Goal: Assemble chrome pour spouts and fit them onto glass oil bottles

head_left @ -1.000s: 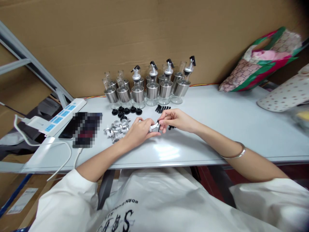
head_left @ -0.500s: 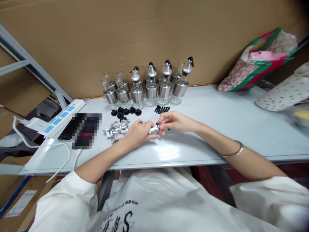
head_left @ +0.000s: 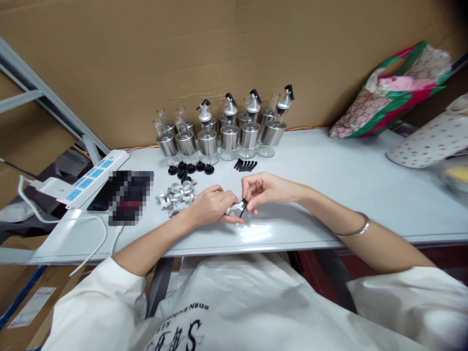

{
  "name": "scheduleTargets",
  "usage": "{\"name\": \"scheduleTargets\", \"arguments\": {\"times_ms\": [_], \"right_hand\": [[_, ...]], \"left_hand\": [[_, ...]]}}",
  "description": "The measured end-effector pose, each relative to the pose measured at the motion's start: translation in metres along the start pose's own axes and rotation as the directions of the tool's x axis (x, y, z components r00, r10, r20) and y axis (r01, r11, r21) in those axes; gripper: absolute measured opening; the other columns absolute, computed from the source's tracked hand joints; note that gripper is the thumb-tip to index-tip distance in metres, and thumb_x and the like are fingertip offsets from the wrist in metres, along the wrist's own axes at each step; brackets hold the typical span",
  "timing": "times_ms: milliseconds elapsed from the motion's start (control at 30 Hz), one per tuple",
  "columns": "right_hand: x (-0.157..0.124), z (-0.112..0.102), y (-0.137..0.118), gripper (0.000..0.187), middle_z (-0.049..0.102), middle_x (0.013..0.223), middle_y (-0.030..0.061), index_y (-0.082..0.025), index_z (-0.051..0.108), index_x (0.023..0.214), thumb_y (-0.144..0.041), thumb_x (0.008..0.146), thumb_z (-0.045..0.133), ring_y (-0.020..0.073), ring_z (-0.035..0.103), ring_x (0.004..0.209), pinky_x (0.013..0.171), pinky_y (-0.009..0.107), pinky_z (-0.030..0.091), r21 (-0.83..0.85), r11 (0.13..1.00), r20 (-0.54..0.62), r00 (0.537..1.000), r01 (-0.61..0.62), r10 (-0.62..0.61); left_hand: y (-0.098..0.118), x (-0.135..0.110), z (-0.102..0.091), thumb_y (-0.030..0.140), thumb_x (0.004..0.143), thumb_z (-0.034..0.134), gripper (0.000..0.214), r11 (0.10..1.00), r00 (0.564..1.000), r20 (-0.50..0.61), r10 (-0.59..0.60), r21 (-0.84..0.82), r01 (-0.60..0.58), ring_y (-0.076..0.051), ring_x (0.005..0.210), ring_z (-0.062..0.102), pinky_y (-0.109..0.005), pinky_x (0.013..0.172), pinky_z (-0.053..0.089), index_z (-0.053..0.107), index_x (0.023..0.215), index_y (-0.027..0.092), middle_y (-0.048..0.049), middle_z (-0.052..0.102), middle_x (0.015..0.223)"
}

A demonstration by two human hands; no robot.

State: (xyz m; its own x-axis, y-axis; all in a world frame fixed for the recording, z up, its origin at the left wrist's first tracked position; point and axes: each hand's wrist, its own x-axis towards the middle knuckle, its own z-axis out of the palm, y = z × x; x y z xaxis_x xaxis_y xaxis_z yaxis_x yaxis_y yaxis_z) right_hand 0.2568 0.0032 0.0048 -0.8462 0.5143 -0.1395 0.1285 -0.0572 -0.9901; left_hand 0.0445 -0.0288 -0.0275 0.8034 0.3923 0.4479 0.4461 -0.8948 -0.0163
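Observation:
Over the near middle of the table, my left hand (head_left: 213, 205) is closed around a silver pourer spout (head_left: 234, 208), its tip pointing right. My right hand (head_left: 269, 189) pinches a small black flap cap (head_left: 244, 203) at the tip of that spout. Fingers hide much of both parts; whether the cap is seated I cannot tell. Left of my left hand lies a pile of silver pourer spouts (head_left: 177, 195). Behind it are several black stoppers (head_left: 190, 168). A short row of loose black flap caps (head_left: 245, 165) lies beyond my hands.
Glass bottles with steel sleeves (head_left: 229, 139) stand in rows at the back, several topped with pourers. To the left are a power strip (head_left: 93, 178), a white cable (head_left: 104, 234) and phones (head_left: 98, 195). A patterned bag (head_left: 369, 109) and a dotted white object (head_left: 424, 139) sit at right.
Both hands have shifted slightly toward me and to the right with the spout. The right fingers have changed their grip, and the black cap now sits at a different angle.

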Motion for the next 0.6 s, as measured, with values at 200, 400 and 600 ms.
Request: {"name": "scheduleTargets", "arguments": {"times_ms": [200, 400, 600], "right_hand": [[-0.0002, 0.0026, -0.0007, 0.030, 0.069, 0.068, -0.0020, -0.014, 0.064, 0.081, -0.025, 0.058, 0.080, 0.0107, 0.065, 0.062, 0.065, 0.026, 0.052, -0.061, 0.998, -0.027, 1.000, -0.015, 0.013], [-0.0005, 0.0045, -0.0008, 0.026, 0.070, 0.068, -0.0011, -0.013, 0.068, 0.078, -0.022, 0.057, 0.080, 0.0108, 0.064, 0.062, 0.064, 0.025, 0.051, -0.079, 0.997, -0.061, 0.998, -0.001, -0.004], [-0.0002, 0.0101, 0.0000, 0.021, 0.068, 0.063, -0.0016, -0.012, 0.064, 0.069, -0.023, 0.060, 0.079, 0.0102, 0.062, 0.059, 0.061, 0.024, 0.050, -0.092, 0.996, -0.042, 0.999, -0.015, 0.011]], "left_hand": [[0.0001, 0.0014, -0.0027, 0.061, 0.090, 0.029, 0.052, 0.999, 0.998, -0.043, 0.042, -0.013, -0.042, -0.011, 0.055, 0.054, -0.024, 0.058, 0.042, 0.052, 0.081, 0.015, -0.0022, 0.059, 0.063], [0.0007, 0.0030, -0.0035, 0.065, 0.086, 0.030, 0.055, 0.998, 0.994, -0.091, 0.060, -0.029, -0.063, -0.011, 0.051, 0.053, -0.024, 0.057, 0.043, 0.052, 0.078, 0.015, -0.0012, 0.059, 0.060], [0.0017, 0.0030, -0.0050, 0.071, 0.080, 0.037, 0.057, 0.994, 0.986, -0.156, 0.054, -0.088, -0.068, -0.009, 0.042, 0.047, -0.023, 0.050, 0.037, 0.051, 0.073, 0.016, 0.0034, 0.051, 0.049]]}}
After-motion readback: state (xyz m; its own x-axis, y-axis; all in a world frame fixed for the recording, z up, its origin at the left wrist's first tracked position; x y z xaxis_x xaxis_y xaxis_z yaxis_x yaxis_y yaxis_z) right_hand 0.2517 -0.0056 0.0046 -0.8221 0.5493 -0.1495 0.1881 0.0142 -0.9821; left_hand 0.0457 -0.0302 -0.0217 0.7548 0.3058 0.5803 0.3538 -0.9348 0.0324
